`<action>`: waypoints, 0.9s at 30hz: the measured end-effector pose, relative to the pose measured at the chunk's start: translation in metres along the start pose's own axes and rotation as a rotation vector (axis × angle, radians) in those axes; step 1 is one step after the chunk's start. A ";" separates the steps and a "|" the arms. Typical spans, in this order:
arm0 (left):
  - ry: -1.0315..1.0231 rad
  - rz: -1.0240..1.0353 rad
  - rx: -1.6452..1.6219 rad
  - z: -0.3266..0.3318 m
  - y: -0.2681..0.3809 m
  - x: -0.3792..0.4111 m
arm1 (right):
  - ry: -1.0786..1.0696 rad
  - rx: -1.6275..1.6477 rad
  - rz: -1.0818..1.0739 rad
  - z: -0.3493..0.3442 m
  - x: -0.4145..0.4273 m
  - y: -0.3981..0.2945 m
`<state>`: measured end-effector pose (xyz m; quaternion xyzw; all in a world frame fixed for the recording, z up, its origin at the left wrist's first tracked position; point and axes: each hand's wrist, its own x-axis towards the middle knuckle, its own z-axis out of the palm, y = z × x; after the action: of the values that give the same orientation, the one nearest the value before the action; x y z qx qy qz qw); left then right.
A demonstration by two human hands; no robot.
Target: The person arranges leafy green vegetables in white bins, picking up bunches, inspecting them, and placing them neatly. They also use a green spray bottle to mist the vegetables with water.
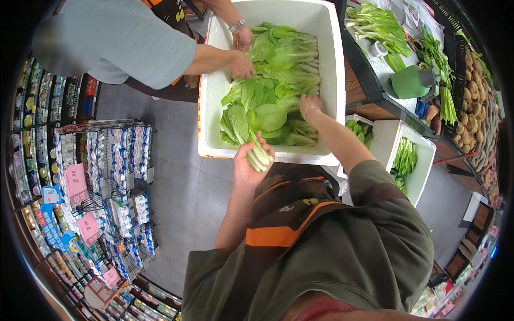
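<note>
A white foam box [337, 80] with a patterned outside stands before me, with rows of leafy greens [277, 88] lying in it. My left hand [251, 160] is closed round the pale stems of a bunch of leafy greens [240, 124] over the box's near edge, leaves pointing away from me. Inside the box at the right, my right hand [311, 105] touches the stem ends of the greens; its fingertips are partly hidden, so its grip is unclear.
A co-worker's two hands [242, 66] reach into the box from the left. A wire rack [104, 160] of packaged goods stands at left. At right are a produce stand with a green spray bottle [409, 82], potatoes [474, 92], and smaller foam boxes [423, 160] of greens.
</note>
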<state>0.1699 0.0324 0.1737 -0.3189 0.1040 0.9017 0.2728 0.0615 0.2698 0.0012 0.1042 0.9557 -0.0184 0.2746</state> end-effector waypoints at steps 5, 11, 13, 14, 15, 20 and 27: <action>-0.023 -0.043 0.015 0.001 0.004 0.008 | -0.193 -0.427 -0.380 -0.090 -0.046 0.015; 0.065 0.062 0.131 -0.002 -0.010 0.040 | -0.369 0.792 -0.092 -0.147 -0.102 0.069; 0.081 0.035 0.138 -0.003 -0.024 0.057 | -0.405 1.237 -0.089 -0.135 -0.128 0.068; 0.102 0.033 0.164 0.001 -0.034 0.064 | -0.405 1.391 -0.077 -0.128 -0.138 0.064; 0.124 0.029 0.193 0.004 -0.042 0.070 | -0.402 1.548 -0.064 -0.123 -0.148 0.056; -0.022 -0.046 0.305 0.012 -0.059 0.087 | 0.103 1.133 -0.131 -0.079 -0.165 0.022; -0.040 0.145 0.467 0.015 -0.074 0.086 | 0.421 1.108 -0.129 -0.078 -0.208 0.003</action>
<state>0.1482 0.1361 0.1304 -0.2210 0.3267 0.8767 0.2755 0.1935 0.2408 0.1771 0.1752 0.8421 -0.5098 -0.0179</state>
